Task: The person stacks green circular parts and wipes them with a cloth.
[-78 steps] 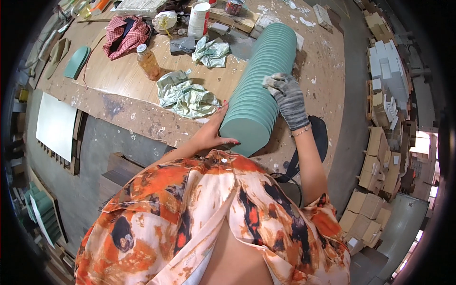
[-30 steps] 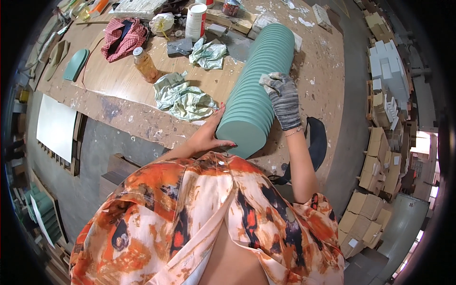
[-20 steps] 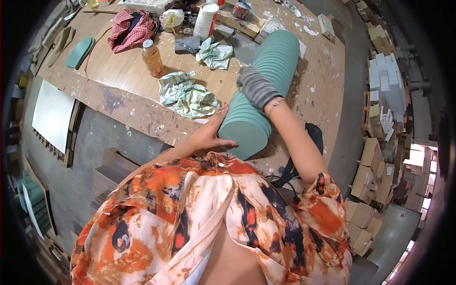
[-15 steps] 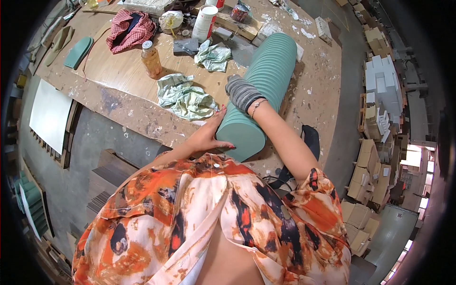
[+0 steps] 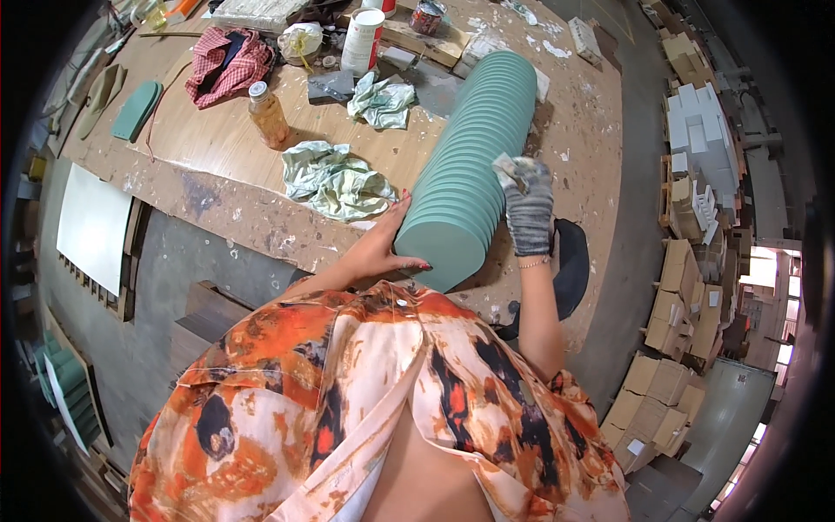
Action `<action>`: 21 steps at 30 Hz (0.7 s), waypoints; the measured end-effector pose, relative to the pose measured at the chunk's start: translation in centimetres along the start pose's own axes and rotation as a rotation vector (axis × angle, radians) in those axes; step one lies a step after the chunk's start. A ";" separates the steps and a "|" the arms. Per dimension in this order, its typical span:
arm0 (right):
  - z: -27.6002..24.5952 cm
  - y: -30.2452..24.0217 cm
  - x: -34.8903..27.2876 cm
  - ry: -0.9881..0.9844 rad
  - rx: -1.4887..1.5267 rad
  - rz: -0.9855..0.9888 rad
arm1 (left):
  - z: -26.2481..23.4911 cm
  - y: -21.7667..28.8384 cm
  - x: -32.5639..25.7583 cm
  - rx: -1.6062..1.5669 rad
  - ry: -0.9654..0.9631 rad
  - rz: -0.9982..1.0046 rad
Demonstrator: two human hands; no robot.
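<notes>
A long green ribbed cylinder lies on the worktable, its flat round end toward me. My bare left hand grips the near end, with the thumb on the end face and the fingers along the left side. Beside the cylinder's right flank is my right hand, in a grey knitted glove. Its fingers are bent around a small pale piece that shows at the fingertips; what it is made of is unclear. Left of the cylinder lies a crumpled pale green cloth.
On the paint-spotted worktable stand a bottle of amber liquid and a white canister. A second crumpled cloth, a red checked cloth and a dark block lie nearby. Stacked cardboard boxes line the right.
My right hand has come off the top of the cylinder and moved right and toward me, to its right side. The left hand keeps its place on the near end.
</notes>
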State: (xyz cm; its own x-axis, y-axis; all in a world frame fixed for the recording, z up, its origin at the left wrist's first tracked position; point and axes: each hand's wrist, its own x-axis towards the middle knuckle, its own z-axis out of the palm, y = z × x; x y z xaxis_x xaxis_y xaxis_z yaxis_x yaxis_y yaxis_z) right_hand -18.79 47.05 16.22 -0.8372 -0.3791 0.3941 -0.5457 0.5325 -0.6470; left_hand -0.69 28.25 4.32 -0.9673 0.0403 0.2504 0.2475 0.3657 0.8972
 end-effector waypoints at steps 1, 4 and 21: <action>0.0 -0.5 -0.7 0.006 0.173 0.222 | -0.1 -0.1 -0.2 0.003 0.004 -0.006; -0.4 2.9 -3.3 0.178 0.364 0.247 | -0.1 0.2 0.2 -0.001 -0.018 0.001; -0.2 0.8 0.7 0.000 0.026 -0.077 | -0.5 0.4 0.0 -0.039 -0.019 0.015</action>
State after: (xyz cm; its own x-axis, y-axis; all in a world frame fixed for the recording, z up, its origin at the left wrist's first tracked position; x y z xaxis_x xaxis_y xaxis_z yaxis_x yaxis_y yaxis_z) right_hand -19.78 47.33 16.10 -0.7926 -0.4181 0.4438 -0.6076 0.4815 -0.6316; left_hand -0.59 27.95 4.89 -0.9643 0.0636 0.2572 0.2636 0.3285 0.9070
